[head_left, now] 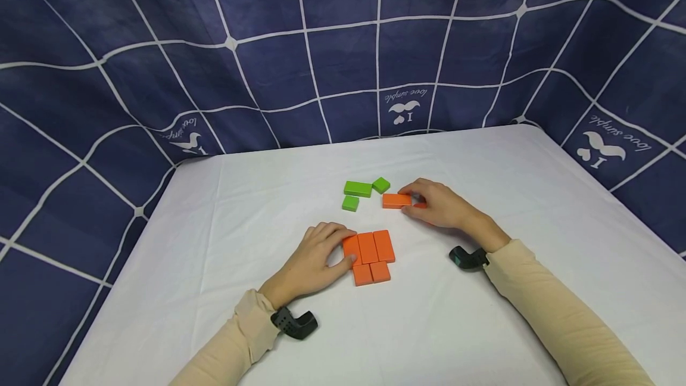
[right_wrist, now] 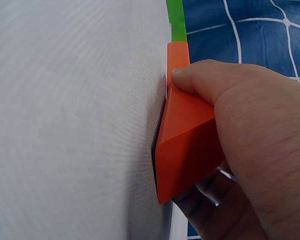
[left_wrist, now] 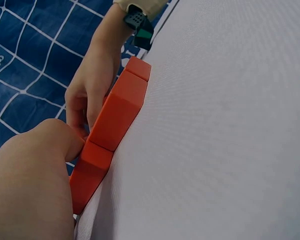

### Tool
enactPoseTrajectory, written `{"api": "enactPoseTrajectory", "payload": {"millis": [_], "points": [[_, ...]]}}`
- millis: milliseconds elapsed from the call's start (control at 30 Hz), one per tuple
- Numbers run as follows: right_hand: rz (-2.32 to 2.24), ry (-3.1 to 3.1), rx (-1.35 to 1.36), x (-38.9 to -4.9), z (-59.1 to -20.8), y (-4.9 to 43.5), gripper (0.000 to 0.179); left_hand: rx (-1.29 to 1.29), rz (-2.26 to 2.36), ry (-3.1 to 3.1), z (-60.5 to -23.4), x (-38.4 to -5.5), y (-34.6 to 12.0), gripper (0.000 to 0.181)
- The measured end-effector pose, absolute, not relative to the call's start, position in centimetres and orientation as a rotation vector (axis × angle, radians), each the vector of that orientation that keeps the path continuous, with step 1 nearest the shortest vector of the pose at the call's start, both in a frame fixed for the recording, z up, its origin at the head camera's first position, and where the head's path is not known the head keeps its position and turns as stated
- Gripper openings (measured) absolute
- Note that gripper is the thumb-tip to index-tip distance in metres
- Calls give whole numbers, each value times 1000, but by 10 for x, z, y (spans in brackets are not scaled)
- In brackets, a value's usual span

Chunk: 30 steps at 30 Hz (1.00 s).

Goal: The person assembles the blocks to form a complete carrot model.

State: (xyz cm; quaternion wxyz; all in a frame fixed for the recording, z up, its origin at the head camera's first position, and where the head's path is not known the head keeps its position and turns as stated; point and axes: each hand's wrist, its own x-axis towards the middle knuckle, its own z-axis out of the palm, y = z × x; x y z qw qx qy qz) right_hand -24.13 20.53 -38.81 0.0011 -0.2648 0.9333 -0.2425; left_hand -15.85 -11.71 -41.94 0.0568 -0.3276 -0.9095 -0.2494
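Observation:
My left hand [head_left: 315, 255] has its thumb and fingers around the leftmost orange block [head_left: 351, 246] of a flat group. In that group, two more upright orange blocks [head_left: 376, 247] lie against it, with two smaller orange squares [head_left: 372, 273] along the near side. My right hand [head_left: 436, 204] holds an orange block [right_wrist: 190, 130] between thumb and fingers; in the head view the hand mostly covers it. Its left end meets another orange block [head_left: 396, 201], which lies crosswise, and the thumb touches near where they join.
Beyond the orange group lie a long green block [head_left: 358, 189] and two small green blocks, one to its right [head_left: 381, 184] and one nearer [head_left: 351, 203]. White cloth covers the table [head_left: 257, 195]. A dark blue curtain [head_left: 343, 58] with white lines hangs behind and at both sides.

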Motion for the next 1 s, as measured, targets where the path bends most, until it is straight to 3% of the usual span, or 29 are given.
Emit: {"api": "enactPoseTrajectory", "payload": {"millis": [1000], "points": [[-760,2930,-814,-240,-389,205,43,-999,-760,-2745,-420,-158,-117,43]]}}
